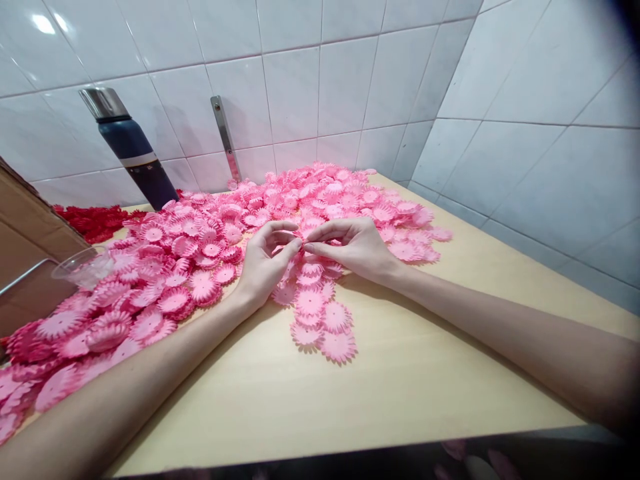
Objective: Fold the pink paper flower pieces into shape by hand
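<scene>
My left hand (264, 261) and my right hand (353, 248) meet above the pile, thumbs and fingers pinched together. A small pink petal piece (300, 235) is between their fingertips; the fingers hide most of it. Below and around my hands lie many pink artificial flower petals (310, 301), flat round discs with fringed edges and a small hole in the middle. Several overlap in a short strip toward me, just under my wrists. The large heap of pink petals (190, 247) spreads behind my hands and down the left side.
The petals lie on a light wooden table (400, 387). A dark blue bottle (137, 150) leans in view at the back left, near red petals (95, 222). A clear plastic cup (83, 267) and a cardboard box (30, 247) are at left. A metal strip (225, 137) stands against the tiled wall (295, 80).
</scene>
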Tool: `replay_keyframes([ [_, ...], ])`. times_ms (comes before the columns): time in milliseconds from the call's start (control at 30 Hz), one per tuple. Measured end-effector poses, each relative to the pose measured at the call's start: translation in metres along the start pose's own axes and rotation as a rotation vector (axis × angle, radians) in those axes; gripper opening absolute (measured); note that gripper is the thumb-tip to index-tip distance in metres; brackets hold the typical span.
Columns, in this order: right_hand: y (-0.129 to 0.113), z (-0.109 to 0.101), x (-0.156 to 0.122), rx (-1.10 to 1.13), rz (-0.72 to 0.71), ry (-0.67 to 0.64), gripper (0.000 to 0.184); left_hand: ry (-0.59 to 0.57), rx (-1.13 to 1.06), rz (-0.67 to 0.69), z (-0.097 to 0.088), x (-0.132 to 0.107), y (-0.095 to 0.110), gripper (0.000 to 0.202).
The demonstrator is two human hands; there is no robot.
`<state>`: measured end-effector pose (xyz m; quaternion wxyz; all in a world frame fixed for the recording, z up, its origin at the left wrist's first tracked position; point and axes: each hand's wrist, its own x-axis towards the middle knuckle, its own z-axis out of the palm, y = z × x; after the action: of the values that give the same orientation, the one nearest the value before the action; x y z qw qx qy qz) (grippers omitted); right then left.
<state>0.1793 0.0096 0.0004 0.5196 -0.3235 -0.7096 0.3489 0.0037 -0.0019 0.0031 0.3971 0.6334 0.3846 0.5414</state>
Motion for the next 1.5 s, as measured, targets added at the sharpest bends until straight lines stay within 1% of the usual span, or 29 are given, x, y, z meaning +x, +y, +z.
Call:
replay_keyframes([
  [300,0.0003,0.0006,0.0010,0.016,0.019,0.011,0.024,-0.012,-0.002,0.000,0.0004,-0.0006,0.0021,0.021],
  [500,-0.0002,-0.0019,0.0012,0.133,0.114,-0.006,0.024,-0.013,-0.001,0.006,0.0002,-0.0013,0.0026,0.019],
  [633,0.0014,-0.0018,0.0018,0.155,0.160,0.002,0.019,-0.019,-0.008,-0.003,0.0001,-0.0010,0.0018,0.020],
  [800,0.0032,-0.0012,0.0021,0.155,0.135,0.008,0.016,-0.018,-0.007,0.003,0.0004,-0.0006,0.0017,0.021],
  [1000,0.0025,-0.0034,0.0012,0.214,0.152,-0.043,0.023,-0.010,-0.019,0.012,-0.0002,-0.0003,0.0010,0.020],
  [1133,0.0045,-0.0037,0.0018,0.248,0.164,-0.050,0.028,0.006,-0.010,0.016,-0.0001,-0.0003,0.0009,0.018],
  [1400,0.0052,-0.0038,0.0028,0.340,0.209,-0.075,0.030,0.024,-0.028,0.026,0.0000,0.0005,-0.0003,0.017],
  [1500,0.0062,-0.0050,0.0027,0.341,0.214,-0.086,0.030,0.029,-0.014,0.031,0.0004,0.0001,0.0011,0.016],
])
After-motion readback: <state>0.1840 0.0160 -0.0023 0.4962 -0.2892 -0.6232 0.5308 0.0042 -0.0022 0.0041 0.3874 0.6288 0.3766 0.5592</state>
